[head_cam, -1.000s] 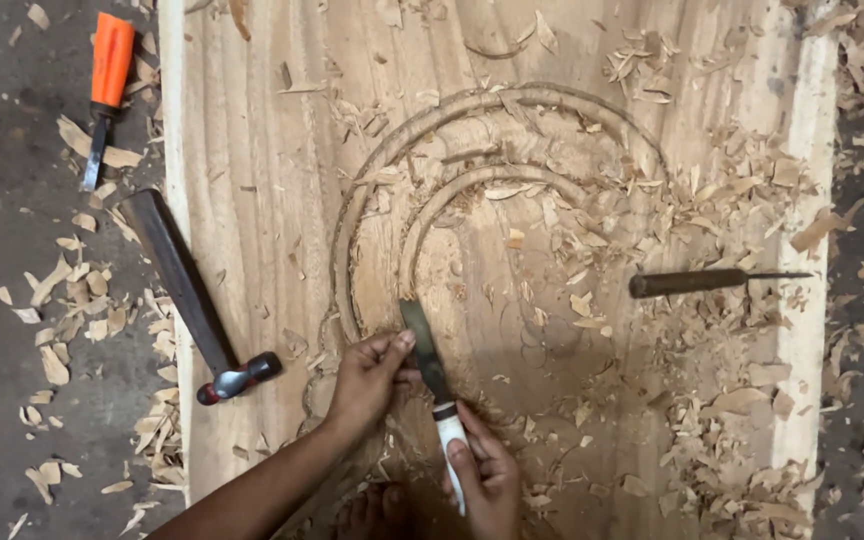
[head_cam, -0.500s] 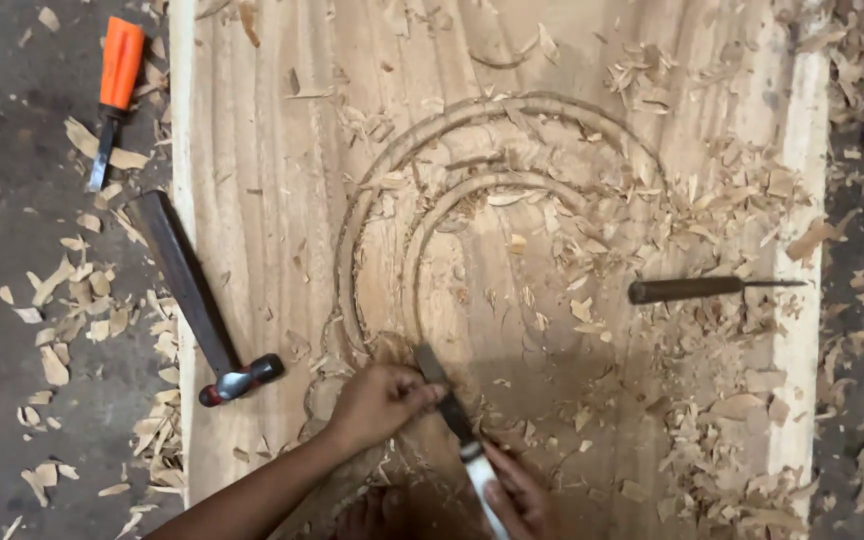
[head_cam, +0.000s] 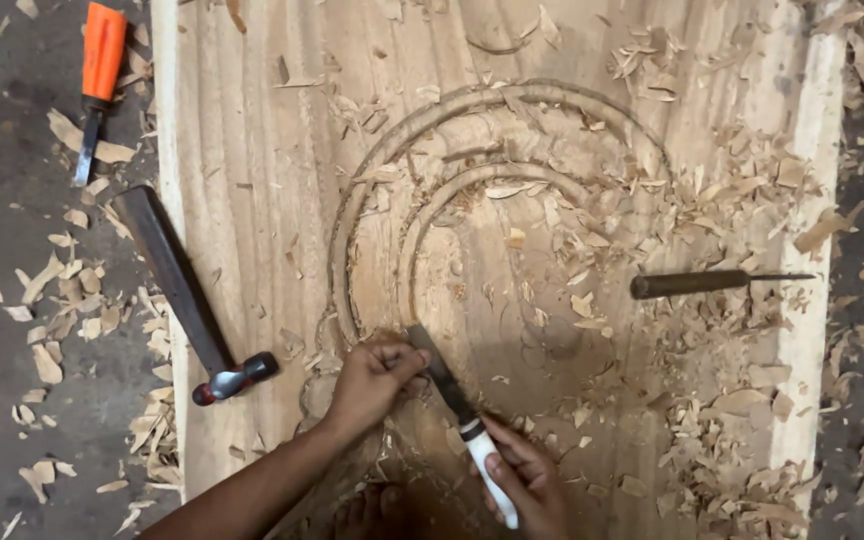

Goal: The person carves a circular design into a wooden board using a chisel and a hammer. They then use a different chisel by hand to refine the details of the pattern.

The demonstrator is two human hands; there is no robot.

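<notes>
**A:** What lies around the work in the head view?

**B:** I see a hammer to the left, its dark handle running along the left edge of the wooden slab and its head resting on the wood near the left hand. Farther left, on the floor, lies a tool with an orange handle. To the right, a dark-handled chisel lies flat on the slab, well apart from both hands. Wood shavings are thick over the right side and scattered on the floor to the left. Nothing stands between the hands and the carving.

**A:** And the surface?

**B:** The slab is pale, with the grain running near to far, and it lies on a dark grey floor. Two curved grooves, one inside the other, are cut into it in ring shapes. At the near edge I can make out toes by the slab.

**A:** The tool in hand?

**B:** It's a chisel with a dark blade and a white handle, tilted from near right to far left, its tip set at the near end of the inner groove. My left hand pinches the blade near the tip, fingers curled closed on it. My right hand is wrapped closed around the white handle, near the bottom edge of the view.
</notes>
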